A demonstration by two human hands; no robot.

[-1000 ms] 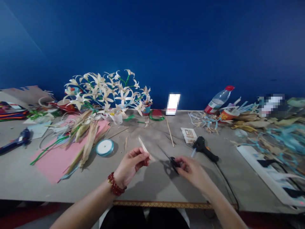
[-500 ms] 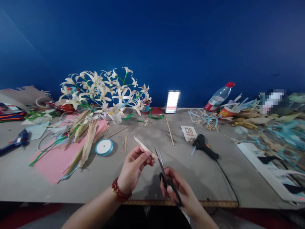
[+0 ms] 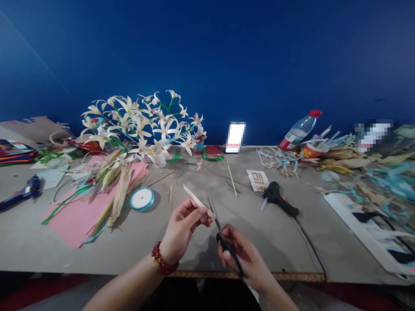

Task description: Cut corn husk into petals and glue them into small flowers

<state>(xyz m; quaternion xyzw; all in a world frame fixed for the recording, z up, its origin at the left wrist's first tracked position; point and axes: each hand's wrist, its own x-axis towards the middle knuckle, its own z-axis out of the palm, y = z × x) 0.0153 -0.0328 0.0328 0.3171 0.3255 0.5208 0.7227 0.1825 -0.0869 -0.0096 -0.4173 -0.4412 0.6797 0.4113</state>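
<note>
My left hand (image 3: pixel 183 224), a red bead bracelet on its wrist, pinches a pale, pointed strip of husk (image 3: pixel 194 198) that sticks up and to the left. My right hand (image 3: pixel 243 255) grips black-handled scissors (image 3: pixel 222 233). Their blades point up and meet the strip's lower end right beside my left fingers. Both hands hover over the near edge of the grey table (image 3: pixel 207 242).
A bunch of pale handmade flowers (image 3: pixel 142 123) stands at the back left above pink paper (image 3: pixel 81 203) with husks. A tape roll (image 3: pixel 142 199), black glue gun (image 3: pixel 279 201) with its cord, blue glue gun (image 3: pixel 19 194), stick (image 3: pixel 231 176), bottle (image 3: pixel 300 129) and cups lie around.
A second ago my right hand was at the scissors on the table; it lifted them and brought the blades up to the strip. My left hand barely moved.
</note>
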